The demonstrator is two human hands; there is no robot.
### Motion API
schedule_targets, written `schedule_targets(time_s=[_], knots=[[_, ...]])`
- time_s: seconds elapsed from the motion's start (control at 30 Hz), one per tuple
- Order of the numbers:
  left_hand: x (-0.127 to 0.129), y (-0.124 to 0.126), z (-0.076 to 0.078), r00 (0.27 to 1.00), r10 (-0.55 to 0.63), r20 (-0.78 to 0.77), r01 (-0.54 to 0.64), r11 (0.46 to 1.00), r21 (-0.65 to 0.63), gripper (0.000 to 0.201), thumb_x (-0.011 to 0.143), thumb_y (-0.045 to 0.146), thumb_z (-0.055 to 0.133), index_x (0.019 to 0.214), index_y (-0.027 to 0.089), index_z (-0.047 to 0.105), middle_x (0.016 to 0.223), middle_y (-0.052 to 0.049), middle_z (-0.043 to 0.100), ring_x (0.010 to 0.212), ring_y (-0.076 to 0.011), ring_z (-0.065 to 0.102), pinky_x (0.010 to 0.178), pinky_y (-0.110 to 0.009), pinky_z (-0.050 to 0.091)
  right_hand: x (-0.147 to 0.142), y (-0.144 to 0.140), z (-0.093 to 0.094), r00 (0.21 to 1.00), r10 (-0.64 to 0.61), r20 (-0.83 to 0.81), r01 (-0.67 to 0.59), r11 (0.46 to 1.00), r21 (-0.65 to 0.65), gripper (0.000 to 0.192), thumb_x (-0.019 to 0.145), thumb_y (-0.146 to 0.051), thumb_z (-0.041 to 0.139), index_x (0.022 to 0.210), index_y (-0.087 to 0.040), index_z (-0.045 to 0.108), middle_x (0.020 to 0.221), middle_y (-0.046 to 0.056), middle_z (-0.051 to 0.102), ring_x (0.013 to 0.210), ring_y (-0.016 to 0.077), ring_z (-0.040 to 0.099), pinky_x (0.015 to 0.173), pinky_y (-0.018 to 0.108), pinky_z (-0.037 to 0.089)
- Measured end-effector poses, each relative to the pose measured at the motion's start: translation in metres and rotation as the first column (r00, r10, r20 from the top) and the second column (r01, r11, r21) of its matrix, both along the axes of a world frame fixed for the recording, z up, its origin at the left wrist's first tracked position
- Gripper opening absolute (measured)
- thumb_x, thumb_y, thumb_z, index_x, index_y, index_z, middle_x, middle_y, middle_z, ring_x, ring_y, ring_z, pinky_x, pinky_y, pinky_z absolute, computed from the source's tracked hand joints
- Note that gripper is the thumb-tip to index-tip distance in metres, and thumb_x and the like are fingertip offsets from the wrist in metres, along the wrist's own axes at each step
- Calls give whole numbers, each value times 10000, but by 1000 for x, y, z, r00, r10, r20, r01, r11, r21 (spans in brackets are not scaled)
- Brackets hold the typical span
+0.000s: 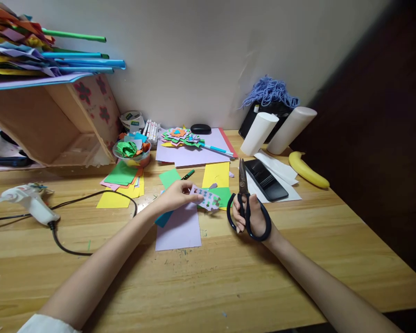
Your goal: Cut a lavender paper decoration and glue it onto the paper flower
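1. Far left on the table (pixel 298 259): a glue gun (pixel 29 201) lying on its side, cord (pixel 72 203) looping toward the middle; well apart from both hands.
2. Behind it: a cardboard box (pixel 55 125) under a stack of coloured sheets and rolled tubes (pixel 83 60); further right a bowl of scraps (pixel 131 151) and loose sheets (pixel 121 185) fanned on the wood.
3. Left hand (pixel 175 196): raised just above the table, thumb and fingertips pressed together on the left edge of a small patterned piece (pixel 208 198); piece held roughly flat, free end pointing right toward the scissors, above a lilac sheet (pixel 178 229) and green sheet (pixel 222 194).
4. Right hand (pixel 251 219): fingers and thumb threaded through the black loops of the scissors (pixel 244 203); blades closed and pointing away, just beside the piece but not touching it.
5. Step in hand, by judgement: a pause between cuts on the patterned piece, paper gripped and tool ready but not engaged.
6. Next move, by judgement: blades to be opened, turned toward the piece, and the paper fed between them; steady pinch needed, fingertips kept off the cutting line.
7. Right of the hands: a phone (pixel 266 180) on white paper, two white rolls (pixel 277 132), blue yarn (pixel 268 91), a banana (pixel 308 170).
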State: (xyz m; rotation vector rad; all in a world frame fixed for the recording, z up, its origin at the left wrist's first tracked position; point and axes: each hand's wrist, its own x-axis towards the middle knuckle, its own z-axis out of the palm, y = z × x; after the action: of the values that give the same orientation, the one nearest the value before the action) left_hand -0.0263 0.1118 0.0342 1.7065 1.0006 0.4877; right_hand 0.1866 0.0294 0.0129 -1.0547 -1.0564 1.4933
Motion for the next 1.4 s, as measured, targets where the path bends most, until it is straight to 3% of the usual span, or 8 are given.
schedule_targets(time_s=[0.1,0.2,0.33,0.53,0.6,0.97,1.2,1.4], knots=[[5,-6,2,991,6,131,3,997,-72,225,719,361,633,687,140,603,599,2,528,534,-94,425,505,-233,288,22,11,12,942,-228,244,195,969,152,534,714,-749,450,694,-217,418,419,-78,398,321,93,374,346,218,346],[11,-15,5,965,-73,252,125,973,-195,209,734,335,633,806,139,636,739,-49,629,618,-120,522,580,-245,372,51,24,21,622,-490,610,310,870,383,363,710,-539,636,810,-211,518,613,-13,563,528,145,523,517,255,418],[19,-28,7,947,-162,279,244,924,-293,202,725,349,649,758,150,641,749,-52,649,669,-142,558,633,-253,399,66,32,14,378,-436,817,230,899,373,191,732,-394,615,754,-213,560,678,20,616,654,200,576,587,283,407],[30,-36,-5,944,35,329,88,933,-350,193,742,355,637,777,166,653,784,-38,656,696,-138,569,634,-233,405,33,27,3,846,-219,486,195,976,100,323,688,-468,657,732,-190,498,559,-23,553,410,111,461,376,219,353],[32,-36,-12,943,59,326,52,945,-322,209,739,350,642,808,153,652,808,-50,657,722,-148,575,656,-241,421,22,20,4,921,-92,378,105,994,-13,385,638,-468,716,749,-186,479,548,-41,548,359,86,431,337,204,343],[41,-47,-8,905,186,383,-74,955,-287,291,696,378,683,873,149,660,888,-71,690,831,-205,599,777,-304,441,-10,1,4,988,-72,140,78,996,-39,453,619,-508,744,730,-190,441,514,-49,549,423,105,525,428,226,475],[35,-40,-19,865,300,401,-126,905,-405,242,719,337,648,876,155,620,810,-47,643,734,-166,565,694,-274,431,-10,-4,1,971,158,-178,-204,939,-278,669,662,-842,353,753,-185,438,527,-11,554,396,119,535,411,253,490],[35,-41,-18,834,415,363,-271,882,-386,202,714,348,604,661,163,543,587,13,512,538,-109,448,521,-232,354,-2,-9,-3,865,452,-218,-499,822,-276,789,614,-893,273,791,-155,489,541,-3,533,453,138,573,522,287,519]])
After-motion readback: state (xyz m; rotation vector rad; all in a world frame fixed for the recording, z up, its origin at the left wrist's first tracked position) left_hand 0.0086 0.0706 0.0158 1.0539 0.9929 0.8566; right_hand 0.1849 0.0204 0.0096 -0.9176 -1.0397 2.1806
